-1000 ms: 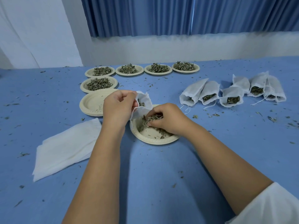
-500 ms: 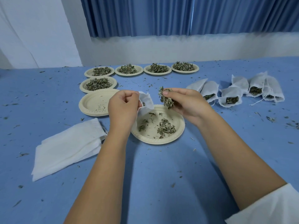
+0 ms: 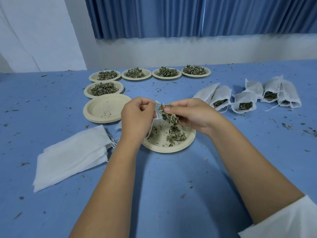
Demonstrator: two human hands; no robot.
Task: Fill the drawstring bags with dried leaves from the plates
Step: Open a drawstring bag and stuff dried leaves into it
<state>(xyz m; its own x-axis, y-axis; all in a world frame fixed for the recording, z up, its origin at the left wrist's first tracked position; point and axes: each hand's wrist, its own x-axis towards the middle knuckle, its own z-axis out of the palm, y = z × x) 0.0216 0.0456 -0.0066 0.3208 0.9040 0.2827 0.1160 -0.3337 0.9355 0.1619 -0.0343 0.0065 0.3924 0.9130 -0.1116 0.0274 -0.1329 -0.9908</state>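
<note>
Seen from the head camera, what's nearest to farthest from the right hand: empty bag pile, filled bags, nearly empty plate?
From the right hand:
1. Nearly empty plate, just below it.
2. Filled bags, to its right.
3. Empty bag pile, far left.

Single head cam, wide angle.
It sits up at the person's head, aimed forward and down across the table (image 3: 171, 186), pretty close over the near plate (image 3: 171, 150); past that plate the curtain (image 3: 171, 18) fills the top.
</note>
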